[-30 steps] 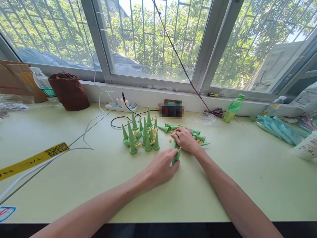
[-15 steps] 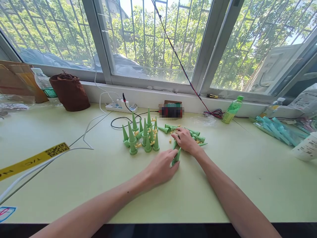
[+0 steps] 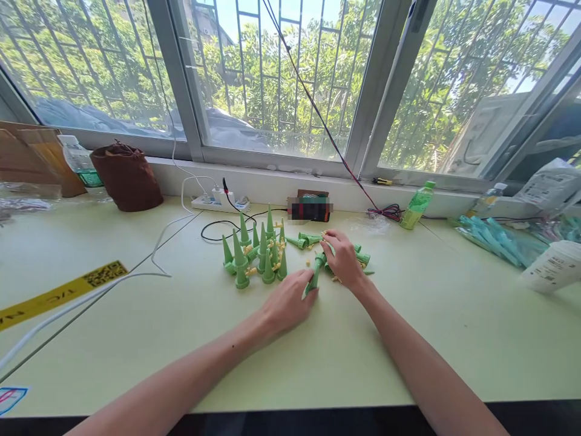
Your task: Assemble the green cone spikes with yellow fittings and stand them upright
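My left hand [image 3: 290, 298] is closed around a green plastic spike [image 3: 316, 274], a hollow cone whose wider end points up and away, toward my right hand. Thumb and fingertips of my right hand [image 3: 342, 259] pinch a small yellow plastic piece [image 3: 324, 234] just above that wide end. Loose green spikes [image 3: 363, 258] lie on their sides beneath and behind the right hand, partly hidden by it. To the left stands a cluster of green spikes [image 3: 239, 257], tips up, several with yellow valve-like pieces [image 3: 251, 271] at their sides.
A pale table [image 3: 254, 369] carries everything. Behind the spikes are a power strip [image 3: 213, 203], a black cable and a dark red-and-black device [image 3: 310, 209]. A green bottle [image 3: 417, 206], teal plastic packets [image 3: 492, 239] and a white cup [image 3: 551, 266] are at right; a brown pouch [image 3: 126, 177] is at left.
The spike in my left hand has turned, its wide end now up and away. My right hand has lifted off the loose pile with a small yellow piece. The view has shifted slightly.
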Motion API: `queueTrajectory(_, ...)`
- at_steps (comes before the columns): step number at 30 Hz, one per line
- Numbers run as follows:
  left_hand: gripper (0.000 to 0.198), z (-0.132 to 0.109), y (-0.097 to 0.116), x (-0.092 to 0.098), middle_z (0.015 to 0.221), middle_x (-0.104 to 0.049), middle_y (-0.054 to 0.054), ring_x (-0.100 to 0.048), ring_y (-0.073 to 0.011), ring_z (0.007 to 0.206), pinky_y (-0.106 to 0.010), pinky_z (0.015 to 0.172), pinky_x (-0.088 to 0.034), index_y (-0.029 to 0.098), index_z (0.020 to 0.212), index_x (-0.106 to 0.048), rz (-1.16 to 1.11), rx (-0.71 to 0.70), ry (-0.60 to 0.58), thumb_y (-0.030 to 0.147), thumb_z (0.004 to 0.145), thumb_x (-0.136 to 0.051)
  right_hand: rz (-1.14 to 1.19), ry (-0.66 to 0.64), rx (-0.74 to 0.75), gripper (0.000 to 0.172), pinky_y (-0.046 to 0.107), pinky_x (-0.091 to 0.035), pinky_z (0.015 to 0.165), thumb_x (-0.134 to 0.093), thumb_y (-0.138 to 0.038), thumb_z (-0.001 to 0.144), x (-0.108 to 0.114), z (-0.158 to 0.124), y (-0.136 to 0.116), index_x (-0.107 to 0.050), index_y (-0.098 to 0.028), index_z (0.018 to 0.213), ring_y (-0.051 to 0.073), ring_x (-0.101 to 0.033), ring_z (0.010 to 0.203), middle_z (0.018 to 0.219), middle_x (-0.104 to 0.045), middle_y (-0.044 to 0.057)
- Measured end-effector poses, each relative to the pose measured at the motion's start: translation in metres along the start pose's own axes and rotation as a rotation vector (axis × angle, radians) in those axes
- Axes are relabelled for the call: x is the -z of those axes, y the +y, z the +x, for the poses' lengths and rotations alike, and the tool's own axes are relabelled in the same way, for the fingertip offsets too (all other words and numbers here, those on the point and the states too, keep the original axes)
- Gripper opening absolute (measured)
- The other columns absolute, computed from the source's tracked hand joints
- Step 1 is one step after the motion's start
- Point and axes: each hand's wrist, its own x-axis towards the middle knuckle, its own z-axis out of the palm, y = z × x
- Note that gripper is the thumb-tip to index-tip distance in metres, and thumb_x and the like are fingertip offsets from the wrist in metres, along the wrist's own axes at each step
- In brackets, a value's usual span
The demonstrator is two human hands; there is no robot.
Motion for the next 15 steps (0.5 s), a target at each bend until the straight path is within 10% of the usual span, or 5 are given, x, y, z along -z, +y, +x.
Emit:
queueTrajectory(9, 0.007, 0.004, -0.004, 0.0, 0.066, -0.05, 0.004, -0.037, -0.0078, 0.047, -0.023, 0.052, -0.03, 0.018, 0.089, -0.051, -0.239, 0.07, 0.09, 0.025, 0.089, -0.047, 0.168, -0.02, 0.037, 0.027, 0.037, -0.05, 0.094, -0.044, -0.018, 0.096, 0.018, -0.024, -0.025, -0.069, -0.021, 0.105, 0.022, -0.06, 0.108, 0.111, -0.064, 0.011)
queueTrajectory(15, 0.026, 0.007, 0.001, 0.004, 0.099, -0.06, -0.002, -0.045, -0.0034, 0.043, -0.02, 0.041, -0.038, 0.02, 0.102, -0.05, -0.642, 0.164, 0.176, 0.044, 0.092, -0.045, 0.284, 0.017, -0.111, 0.021, 0.037, -0.052, 0.089, -0.051, -0.021, 0.093, 0.024, -0.031, -0.032, -0.071, -0.023, 0.099, 0.022, -0.064, 0.102, 0.108, -0.068, 0.008)
